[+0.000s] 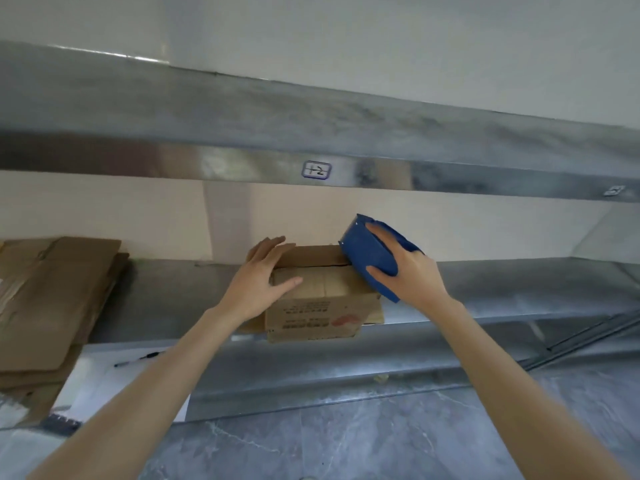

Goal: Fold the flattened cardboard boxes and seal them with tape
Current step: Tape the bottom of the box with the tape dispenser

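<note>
The left hand point(263, 278) lies flat, fingers straight, atop the folded brown cardboard box point(322, 306) on the steel counter point(485, 289). The right hand point(412, 271) grips a blue plastic tape dispenser point(367, 251) at the box's 2 o'clock corner. Stacked flattened cardboard sheets point(52, 292) lie at 9 o'clock.

From my station I see the steel bench point(485, 289) carrying the folded cardboard box point(322, 299), a stack of flattened cardboard point(52, 299) at left, and a white sheet point(104, 382).

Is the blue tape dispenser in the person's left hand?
No, the right hand grips the blue tape dispenser, while the left hand lies flat on top of the cardboard box.
</note>
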Demonstrator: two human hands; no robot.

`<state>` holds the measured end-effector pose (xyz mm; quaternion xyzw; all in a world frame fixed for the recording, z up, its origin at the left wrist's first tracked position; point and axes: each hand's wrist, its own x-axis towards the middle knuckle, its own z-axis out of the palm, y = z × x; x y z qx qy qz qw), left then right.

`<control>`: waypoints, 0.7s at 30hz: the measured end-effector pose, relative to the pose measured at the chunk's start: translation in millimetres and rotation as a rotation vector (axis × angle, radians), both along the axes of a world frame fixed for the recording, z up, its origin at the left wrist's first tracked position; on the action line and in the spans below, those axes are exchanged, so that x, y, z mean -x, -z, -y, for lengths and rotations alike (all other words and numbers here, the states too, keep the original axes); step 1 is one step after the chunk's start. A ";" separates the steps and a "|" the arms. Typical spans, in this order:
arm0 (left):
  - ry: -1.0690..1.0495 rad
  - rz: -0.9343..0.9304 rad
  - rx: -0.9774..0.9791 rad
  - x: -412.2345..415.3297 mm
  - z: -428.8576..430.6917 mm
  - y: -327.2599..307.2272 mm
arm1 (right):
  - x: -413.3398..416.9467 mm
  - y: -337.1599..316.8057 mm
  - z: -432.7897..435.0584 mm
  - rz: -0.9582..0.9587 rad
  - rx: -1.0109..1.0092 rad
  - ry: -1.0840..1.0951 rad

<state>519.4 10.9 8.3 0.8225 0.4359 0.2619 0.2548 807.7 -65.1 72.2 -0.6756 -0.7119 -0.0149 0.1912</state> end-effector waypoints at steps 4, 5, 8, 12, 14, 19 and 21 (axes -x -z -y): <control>-0.019 0.100 0.071 -5.7 4.2 17.0 | -17.1 14.9 -4.8 -0.093 0.035 -0.065; -0.028 0.119 0.082 -4.9 5.0 18.7 | -18.8 16.3 -8.1 -0.107 0.047 -0.076; -0.052 0.136 0.126 1.7 5.4 20.9 | -19.3 17.3 -18.2 -0.097 0.126 -0.121; -0.072 0.158 0.167 7.4 4.1 20.1 | -17.7 10.4 -27.2 -0.206 0.268 -0.199; -0.087 0.170 0.168 4.8 4.8 20.0 | -20.0 2.6 -31.0 -0.264 0.357 -0.212; -0.116 0.222 0.135 -0.9 6.2 20.7 | -18.3 -10.4 -42.3 -0.161 0.447 -0.248; -0.135 0.232 0.121 -3.6 6.2 21.6 | -14.7 -11.3 -45.3 -0.064 0.435 -0.226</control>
